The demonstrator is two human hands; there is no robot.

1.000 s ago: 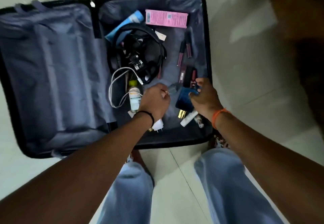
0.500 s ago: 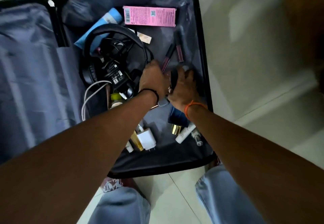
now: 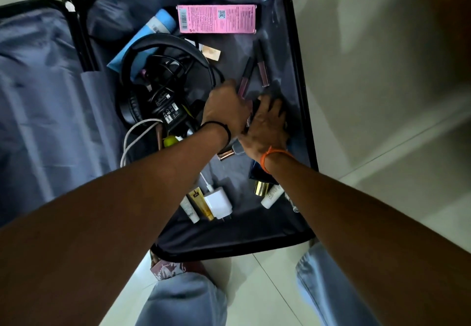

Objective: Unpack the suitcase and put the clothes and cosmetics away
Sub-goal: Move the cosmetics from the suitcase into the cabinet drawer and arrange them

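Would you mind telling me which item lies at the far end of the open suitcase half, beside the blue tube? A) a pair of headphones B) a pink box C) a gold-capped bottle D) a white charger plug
B: the pink box lies flat against the far wall of the suitcase, right next to the cap end of the blue tube; the other things named lie nearer the person.

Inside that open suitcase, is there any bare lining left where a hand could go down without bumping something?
Yes: the strip between the white charger and the gold-capped bottle, and the lining right of the pink box. The left half's lining looks bare too. Around the headphones and both hands it is crowded.
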